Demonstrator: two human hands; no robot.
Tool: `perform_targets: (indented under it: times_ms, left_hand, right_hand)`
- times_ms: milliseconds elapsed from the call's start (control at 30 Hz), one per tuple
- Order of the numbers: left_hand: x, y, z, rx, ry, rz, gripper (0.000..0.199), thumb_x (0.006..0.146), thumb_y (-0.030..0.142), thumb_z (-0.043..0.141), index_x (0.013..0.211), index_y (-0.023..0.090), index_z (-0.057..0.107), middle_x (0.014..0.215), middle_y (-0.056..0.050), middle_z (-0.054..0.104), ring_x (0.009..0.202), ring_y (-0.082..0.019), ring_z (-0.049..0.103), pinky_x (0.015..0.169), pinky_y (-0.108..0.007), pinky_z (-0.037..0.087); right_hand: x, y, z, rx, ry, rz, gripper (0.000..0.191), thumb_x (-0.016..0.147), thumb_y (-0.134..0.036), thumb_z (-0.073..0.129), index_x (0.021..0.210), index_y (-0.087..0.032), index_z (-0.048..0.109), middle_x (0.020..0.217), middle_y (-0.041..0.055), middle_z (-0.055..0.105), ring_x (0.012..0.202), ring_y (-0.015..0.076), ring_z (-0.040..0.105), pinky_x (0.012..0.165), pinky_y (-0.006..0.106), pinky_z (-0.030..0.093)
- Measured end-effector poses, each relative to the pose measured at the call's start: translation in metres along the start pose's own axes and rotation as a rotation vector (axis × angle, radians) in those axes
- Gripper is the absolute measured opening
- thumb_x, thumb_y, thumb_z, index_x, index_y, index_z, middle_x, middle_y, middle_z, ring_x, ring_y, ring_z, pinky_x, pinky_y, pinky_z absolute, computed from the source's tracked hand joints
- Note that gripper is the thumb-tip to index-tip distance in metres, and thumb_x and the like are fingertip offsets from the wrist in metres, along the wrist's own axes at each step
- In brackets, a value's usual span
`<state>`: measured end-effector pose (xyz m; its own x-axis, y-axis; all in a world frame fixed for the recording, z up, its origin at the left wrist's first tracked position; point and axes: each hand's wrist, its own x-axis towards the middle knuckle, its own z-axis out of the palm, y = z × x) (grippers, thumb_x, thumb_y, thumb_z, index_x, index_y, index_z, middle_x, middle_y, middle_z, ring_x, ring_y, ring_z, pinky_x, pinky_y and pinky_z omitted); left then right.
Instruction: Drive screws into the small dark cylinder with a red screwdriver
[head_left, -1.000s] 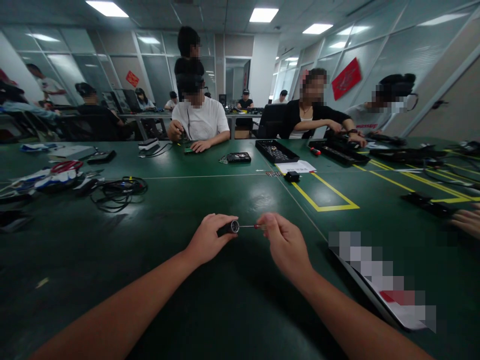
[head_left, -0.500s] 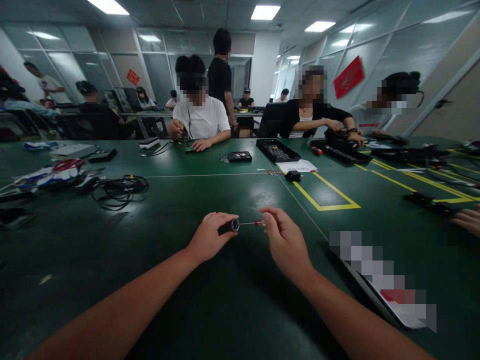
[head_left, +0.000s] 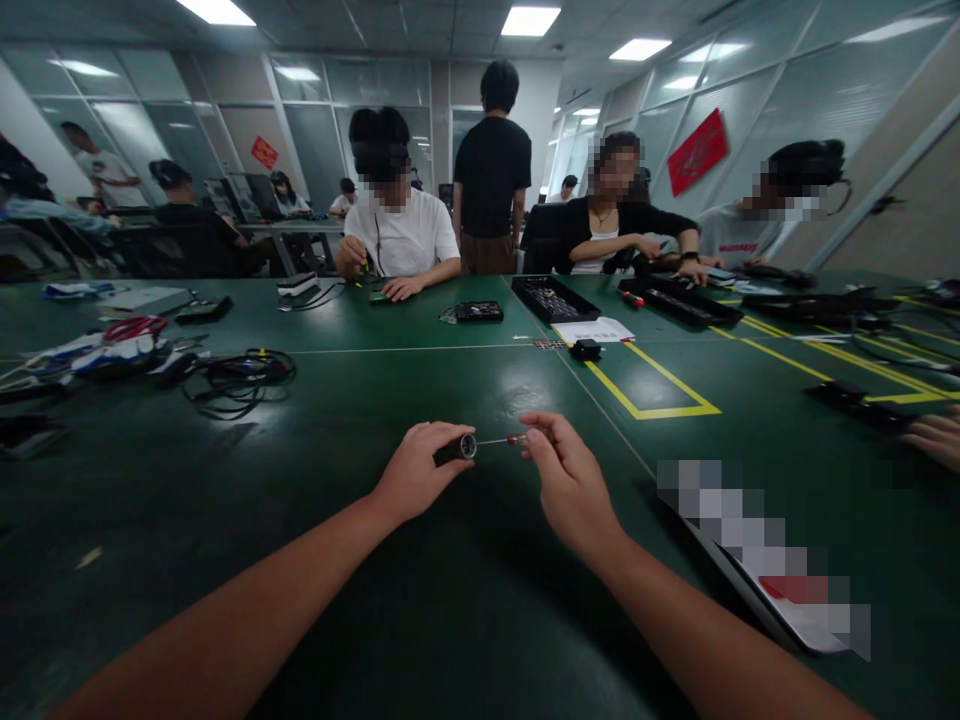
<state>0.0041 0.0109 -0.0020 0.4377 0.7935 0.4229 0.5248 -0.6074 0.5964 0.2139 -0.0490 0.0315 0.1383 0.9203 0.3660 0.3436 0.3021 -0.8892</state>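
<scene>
My left hand [head_left: 420, 470] is closed around a short black cylinder [head_left: 454, 449] with a silver-ringed round end, which looks like a small flashlight. That round end faces me and slightly right. Between thumb and fingers, my right hand [head_left: 566, 470] pinches a small screwdriver [head_left: 517, 440] with a red, partly clear handle. Its thin metal shaft points left, and the tip meets the cylinder's rim or passes behind it; I cannot tell which. Both hands are held above the green table [head_left: 480, 610].
A pixelated, white-topped flat object [head_left: 750, 560] lies right of my right forearm. Coiled black cables [head_left: 240, 375] are at left. Ahead are a black box [head_left: 586, 349], yellow tape [head_left: 679, 411] and a parts tray [head_left: 555, 298]. Co-workers sit opposite; another person's hand [head_left: 934, 440] reaches in at right.
My hands and the two things in them have barely shifted. In the background, the standing person in black has moved right. A seated co-worker's arms at the far right have shifted slightly.
</scene>
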Motion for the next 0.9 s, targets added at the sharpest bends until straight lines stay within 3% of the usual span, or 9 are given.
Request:
perform_targets:
  times_ms: [133,300,433,500,633,667,767,900]
  left_hand:
    - [0.000,0.000,0.000,0.004,-0.017,-0.005,0.038,0.087,0.023,0.076,0.124,0.026,0.069,0.121,-0.004,0.073,0.115,-0.025,0.065,0.106,-0.047,0.043]
    - [0.000,0.000,0.001,0.011,-0.001,-0.011,0.039,0.087,0.022,0.075,0.125,0.026,0.068,0.122,-0.005,0.073,0.116,-0.025,0.065,0.105,-0.047,0.044]
    - [0.000,0.004,0.001,0.022,-0.010,-0.003,0.040,0.087,0.024,0.076,0.126,0.026,0.068,0.121,-0.005,0.073,0.115,-0.026,0.065,0.106,-0.049,0.043]
    - [0.000,0.007,0.001,0.032,-0.005,-0.001,0.040,0.088,0.024,0.075,0.127,0.025,0.067,0.121,-0.005,0.073,0.114,-0.026,0.065,0.107,-0.049,0.043]
    - [0.001,0.009,0.001,0.075,0.013,-0.010,0.039,0.090,0.021,0.071,0.128,0.026,0.066,0.125,-0.006,0.071,0.118,-0.025,0.063,0.107,-0.049,0.043]
    - [0.001,0.009,0.001,0.084,0.006,-0.027,0.038,0.090,0.021,0.071,0.128,0.026,0.067,0.125,-0.006,0.071,0.119,-0.026,0.063,0.107,-0.050,0.043]
    - [0.001,0.007,0.001,0.087,-0.028,-0.065,0.040,0.091,0.023,0.071,0.130,0.026,0.066,0.126,-0.006,0.071,0.120,-0.026,0.062,0.109,-0.052,0.042]
    - [0.000,0.007,0.001,0.071,-0.064,-0.056,0.041,0.092,0.026,0.071,0.132,0.026,0.064,0.125,-0.006,0.070,0.119,-0.026,0.062,0.113,-0.056,0.035]
  right_hand:
    - [0.001,0.000,-0.001,-0.055,-0.036,0.037,0.036,0.100,-0.051,0.045,0.097,-0.022,0.066,0.075,0.0014,0.064,0.067,0.0188,0.058,0.062,0.032,0.044]
    - [0.002,0.001,0.002,0.105,0.015,0.057,0.028,0.095,-0.046,0.056,0.107,-0.022,0.063,0.084,0.0027,0.068,0.073,0.0195,0.062,0.066,0.033,0.048]
    - [0.006,0.005,0.007,0.185,0.089,0.099,0.028,0.093,-0.049,0.058,0.098,-0.022,0.065,0.082,0.0027,0.068,0.075,0.0200,0.063,0.074,0.036,0.050]
    - [0.010,0.011,0.009,0.282,0.132,0.176,0.028,0.091,-0.050,0.061,0.095,-0.022,0.065,0.081,0.0022,0.068,0.073,0.0192,0.063,0.075,0.037,0.051]
    - [0.019,0.023,0.008,0.691,0.133,0.512,0.030,0.082,-0.048,0.072,0.076,-0.022,0.060,0.065,-0.0021,0.057,0.060,0.0152,0.055,0.068,0.036,0.055]
    - [0.020,0.026,0.008,0.722,0.159,0.526,0.029,0.081,-0.046,0.074,0.074,-0.022,0.059,0.064,-0.0026,0.057,0.059,0.0143,0.054,0.067,0.035,0.055]
    - [0.021,0.030,0.008,0.672,0.207,0.451,0.028,0.079,-0.045,0.076,0.079,-0.022,0.061,0.069,-0.0021,0.060,0.062,0.0145,0.056,0.066,0.033,0.056]
    - [0.018,0.026,0.008,0.437,0.218,0.266,0.029,0.086,-0.051,0.066,0.089,-0.022,0.061,0.079,0.0002,0.064,0.070,0.0172,0.061,0.069,0.035,0.055]
